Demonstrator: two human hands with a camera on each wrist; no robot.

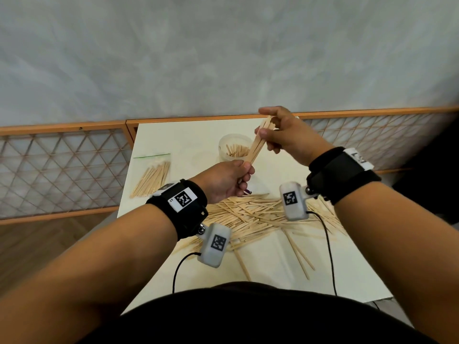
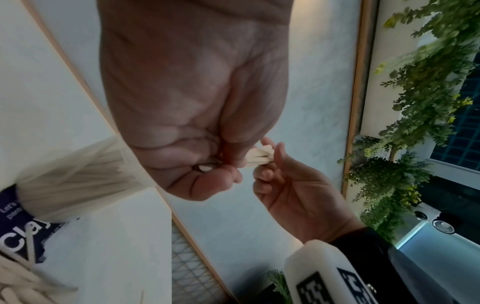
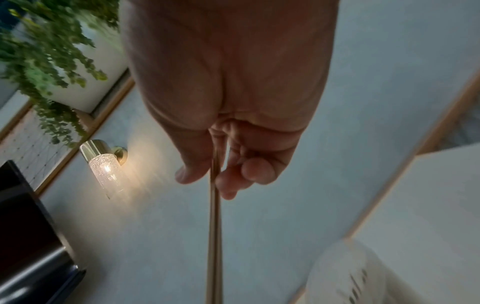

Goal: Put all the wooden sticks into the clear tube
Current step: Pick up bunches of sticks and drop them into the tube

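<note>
I have a small bundle of sticks (image 1: 258, 142) held tilted above the counter (image 1: 268, 266): my left hand (image 1: 224, 181) pinches its near end and my right hand (image 1: 285, 135) grasps its far end. It hangs over the tube (image 1: 229, 145), which stands far of the loose pile (image 1: 258, 214) and seems, through the blur, partly filled. A bag (image 1: 154, 175) of sticks lies left.

The cream-white surface (image 1: 263, 269) carries a loose heap of wooden sticks (image 1: 253, 214) near its front edge. At the far end stands a clear tube (image 1: 233, 147) with sticks inside. To the left lies a clear zip bag of sticks (image 1: 152, 177), near the left edge.
</note>
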